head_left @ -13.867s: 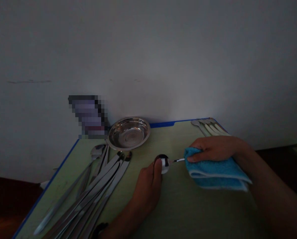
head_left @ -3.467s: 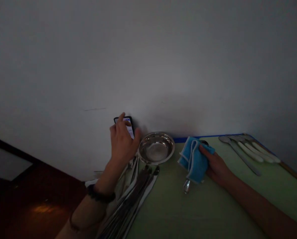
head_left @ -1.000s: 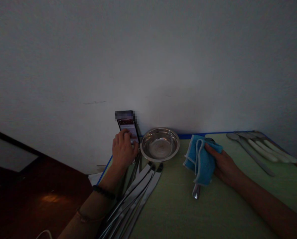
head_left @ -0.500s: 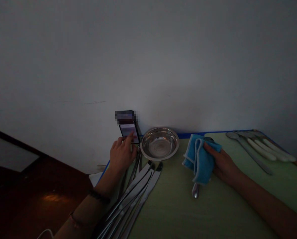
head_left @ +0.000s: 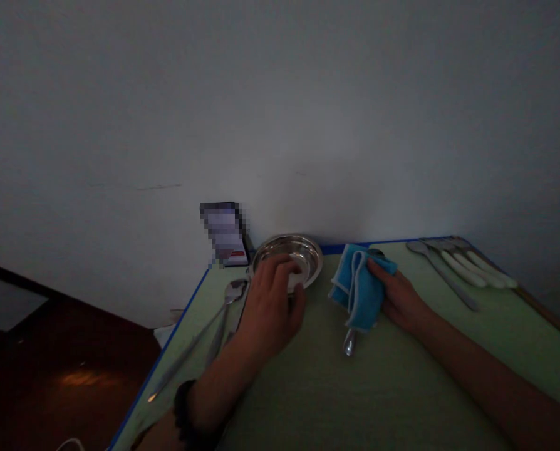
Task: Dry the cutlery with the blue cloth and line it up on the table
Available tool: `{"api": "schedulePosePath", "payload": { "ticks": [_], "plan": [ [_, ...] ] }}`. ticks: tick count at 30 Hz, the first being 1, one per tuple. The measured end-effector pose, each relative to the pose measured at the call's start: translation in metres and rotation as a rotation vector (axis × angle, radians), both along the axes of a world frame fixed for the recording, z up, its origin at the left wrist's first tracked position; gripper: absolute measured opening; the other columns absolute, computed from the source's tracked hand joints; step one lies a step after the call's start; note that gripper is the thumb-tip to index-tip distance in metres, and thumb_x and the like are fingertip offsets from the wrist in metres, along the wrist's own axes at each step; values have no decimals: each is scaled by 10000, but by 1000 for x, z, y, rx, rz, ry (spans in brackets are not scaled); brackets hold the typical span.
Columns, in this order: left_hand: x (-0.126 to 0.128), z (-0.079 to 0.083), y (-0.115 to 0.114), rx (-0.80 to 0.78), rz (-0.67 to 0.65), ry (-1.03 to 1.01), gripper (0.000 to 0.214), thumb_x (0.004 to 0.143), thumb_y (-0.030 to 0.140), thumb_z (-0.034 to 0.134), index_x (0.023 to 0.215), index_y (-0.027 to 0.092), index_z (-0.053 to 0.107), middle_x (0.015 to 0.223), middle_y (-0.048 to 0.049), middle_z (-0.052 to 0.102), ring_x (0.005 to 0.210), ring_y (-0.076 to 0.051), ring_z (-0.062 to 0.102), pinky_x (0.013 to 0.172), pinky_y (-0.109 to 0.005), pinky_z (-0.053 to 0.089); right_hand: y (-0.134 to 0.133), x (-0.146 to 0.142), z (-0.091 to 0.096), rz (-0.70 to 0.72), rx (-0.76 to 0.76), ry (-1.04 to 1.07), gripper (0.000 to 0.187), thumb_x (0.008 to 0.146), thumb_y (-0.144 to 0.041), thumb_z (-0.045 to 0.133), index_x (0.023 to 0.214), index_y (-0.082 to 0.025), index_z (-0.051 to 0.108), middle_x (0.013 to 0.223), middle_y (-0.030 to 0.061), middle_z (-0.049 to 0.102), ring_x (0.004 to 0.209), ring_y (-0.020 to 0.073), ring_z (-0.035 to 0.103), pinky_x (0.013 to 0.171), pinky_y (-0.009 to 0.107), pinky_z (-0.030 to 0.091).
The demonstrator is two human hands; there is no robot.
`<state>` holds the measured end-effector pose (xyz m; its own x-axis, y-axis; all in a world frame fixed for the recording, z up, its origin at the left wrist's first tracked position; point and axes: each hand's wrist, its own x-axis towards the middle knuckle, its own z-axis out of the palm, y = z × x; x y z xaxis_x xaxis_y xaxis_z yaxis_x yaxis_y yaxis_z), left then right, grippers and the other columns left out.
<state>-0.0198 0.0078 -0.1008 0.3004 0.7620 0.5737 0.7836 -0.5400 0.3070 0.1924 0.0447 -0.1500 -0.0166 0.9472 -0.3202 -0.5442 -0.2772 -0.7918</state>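
Note:
My right hand (head_left: 399,300) grips a folded blue cloth (head_left: 367,294) with a pale edge. Wrapped in the cloth is a piece of metal cutlery (head_left: 349,343), probably a spoon. Its rounded end shows below and a dark curved part above; the middle is hidden. My left hand (head_left: 273,307) is at the near side of a round steel bowl (head_left: 315,254), its fingers curved and apart with nothing visible in them. The hand covers part of the bowl. A long metal spoon (head_left: 235,289) lies left of my left hand, beside other cutlery partly hidden by my arm.
A phone (head_left: 226,232) with a lit screen leans against the wall behind the blue-edged green table (head_left: 308,388). On the right lie a spoon (head_left: 442,275) and several white-handled utensils (head_left: 468,269). The table's left side drops to a dark red floor (head_left: 82,401).
My left hand has left the phone screen and moved right and down to the bowl. My right hand still holds the cloth and cutlery. The view has shifted slightly.

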Motion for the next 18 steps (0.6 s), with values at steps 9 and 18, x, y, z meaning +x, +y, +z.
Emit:
{"api": "schedulePosePath", "payload": {
  "ticks": [9, 18],
  "plan": [
    [83, -40, -36, -699, -182, -577, 391, 884, 279, 409, 1236, 202, 258, 994, -73, 559, 841, -170, 561, 761, -324, 462, 8, 10, -6, -22, 37, 122, 253, 690, -403, 660, 870, -229, 621, 760, -5, 701, 809, 198, 650, 725, 330, 523],
    [71, -44, -21, -806, -111, -629, 277, 866, 263, 415, 1124, 176, 367, 821, -43, 605, 656, -149, 566, 600, -273, 452, 7, 7, -7, 52, 122, 129, 268, 667, -340, 696, 893, -209, 635, 805, -4, 705, 732, 164, 647, 734, 316, 507]
  ]
}}
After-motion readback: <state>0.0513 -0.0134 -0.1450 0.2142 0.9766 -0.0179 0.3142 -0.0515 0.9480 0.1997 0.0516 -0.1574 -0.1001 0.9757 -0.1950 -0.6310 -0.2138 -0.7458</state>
